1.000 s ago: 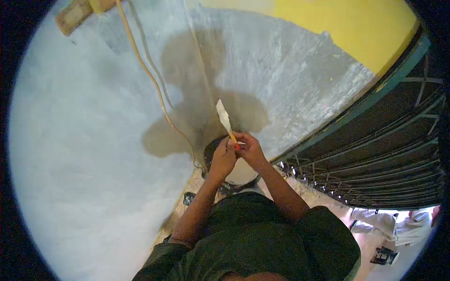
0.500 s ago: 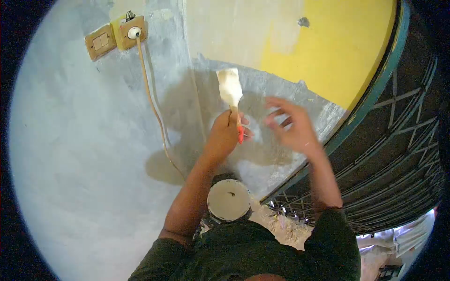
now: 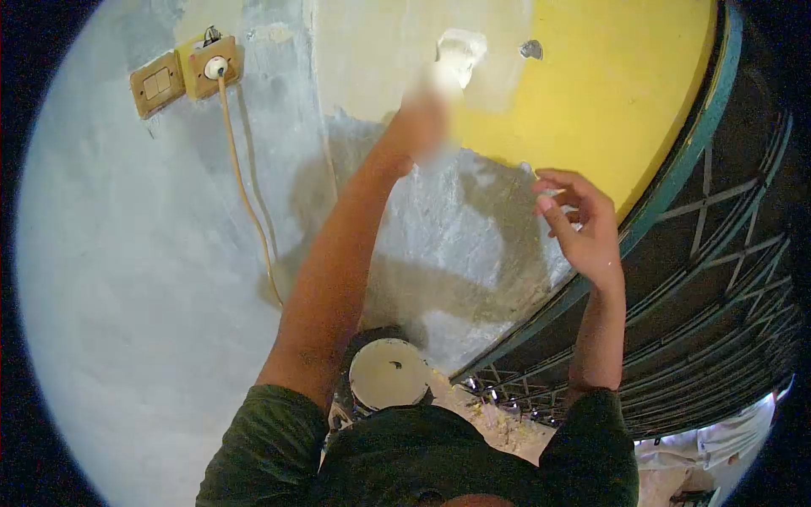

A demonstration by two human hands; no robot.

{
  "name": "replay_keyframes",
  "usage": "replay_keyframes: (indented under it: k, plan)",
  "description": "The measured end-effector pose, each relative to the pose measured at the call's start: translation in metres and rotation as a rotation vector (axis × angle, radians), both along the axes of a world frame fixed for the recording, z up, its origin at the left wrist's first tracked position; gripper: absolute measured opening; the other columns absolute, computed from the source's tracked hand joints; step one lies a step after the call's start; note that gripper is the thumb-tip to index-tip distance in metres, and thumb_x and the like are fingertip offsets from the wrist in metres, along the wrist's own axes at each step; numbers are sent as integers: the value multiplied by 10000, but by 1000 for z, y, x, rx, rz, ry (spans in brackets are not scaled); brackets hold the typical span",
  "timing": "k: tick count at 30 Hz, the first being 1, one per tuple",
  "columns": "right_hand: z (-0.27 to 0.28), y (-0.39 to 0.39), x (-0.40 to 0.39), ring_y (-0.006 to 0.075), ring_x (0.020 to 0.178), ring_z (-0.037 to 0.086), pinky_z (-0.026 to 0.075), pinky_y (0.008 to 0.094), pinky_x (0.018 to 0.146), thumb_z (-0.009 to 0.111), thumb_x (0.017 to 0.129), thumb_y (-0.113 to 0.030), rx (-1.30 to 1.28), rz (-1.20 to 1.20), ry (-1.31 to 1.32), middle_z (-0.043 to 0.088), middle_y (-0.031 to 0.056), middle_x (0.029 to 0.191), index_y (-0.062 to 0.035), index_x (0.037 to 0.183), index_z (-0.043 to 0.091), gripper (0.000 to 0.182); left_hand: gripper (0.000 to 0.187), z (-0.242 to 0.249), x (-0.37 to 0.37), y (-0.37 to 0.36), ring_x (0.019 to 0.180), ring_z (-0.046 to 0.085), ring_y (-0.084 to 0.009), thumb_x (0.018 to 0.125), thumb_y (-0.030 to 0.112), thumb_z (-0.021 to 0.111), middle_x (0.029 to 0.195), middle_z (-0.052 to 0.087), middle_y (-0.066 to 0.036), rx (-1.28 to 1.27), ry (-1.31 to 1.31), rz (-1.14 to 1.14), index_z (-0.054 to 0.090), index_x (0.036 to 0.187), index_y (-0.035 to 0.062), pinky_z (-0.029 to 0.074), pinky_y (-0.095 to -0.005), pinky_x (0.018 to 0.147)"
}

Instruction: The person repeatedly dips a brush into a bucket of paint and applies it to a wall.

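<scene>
My left hand point(image 3: 420, 127) is raised against the upper wall, wrapped round the handle of a paint brush. The white-coated head of the brush point(image 3: 460, 57) lies over the beige patch of the wall point(image 3: 389, 51), left of a small dark hole. Blur hides most of the fingers and the handle. My right hand point(image 3: 583, 224) is lifted at the right, in front of the lower edge of the yellow paint point(image 3: 608, 93). Its fingers are bent but apart, with nothing between them.
A bucket of pale paint point(image 3: 390, 374) stands low in front of my body. On the left are a switch plate point(image 3: 157, 84) and a socket point(image 3: 214, 67) with a plugged-in cable point(image 3: 241, 182). A dark folding metal gate point(image 3: 710, 253) borders the right side.
My left hand has moved up with the brush, from the grey wall to the beige patch. My right hand has shifted right and slightly down. The view has turned slightly.
</scene>
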State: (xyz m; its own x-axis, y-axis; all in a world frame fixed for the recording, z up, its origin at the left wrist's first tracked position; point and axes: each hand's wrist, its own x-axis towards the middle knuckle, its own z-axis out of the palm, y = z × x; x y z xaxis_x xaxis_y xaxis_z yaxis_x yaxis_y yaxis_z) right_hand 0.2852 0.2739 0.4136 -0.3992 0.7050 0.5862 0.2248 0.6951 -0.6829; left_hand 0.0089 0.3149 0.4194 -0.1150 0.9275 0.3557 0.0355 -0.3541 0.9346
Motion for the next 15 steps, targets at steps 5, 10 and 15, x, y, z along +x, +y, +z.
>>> replay_keyframes:
  k: [5, 10, 15]
  plan:
    - [-20, 15, -2, 107, 770, 634, 466, 243, 581, 684, 884, -145, -41, 36, -75, 692, 55, 948, -49, 1168, 643, 303, 386, -59, -5, -10, 444, 362, -104, 1007, 428, 455, 600, 447, 34, -264, 268, 101, 566, 918, 69, 309, -269, 404]
    - [-27, 19, -22, 92, 757, 645, 445, 221, 553, 681, 862, -80, 95, 43, -239, 677, 42, 912, -63, 1193, 629, 335, 385, -93, -17, -48, 486, 418, -118, 1002, 417, 439, 630, 497, 6, -467, 115, -81, 568, 952, 57, 362, -286, 439]
    - [-43, 2, -58, 249, 756, 637, 530, 338, 646, 721, 787, -89, 471, 142, -228, 652, 111, 938, -85, 1186, 630, 409, 400, -86, 19, -100, 530, 544, -142, 996, 410, 457, 628, 549, -20, -286, -255, -187, 607, 950, 43, 408, -303, 465]
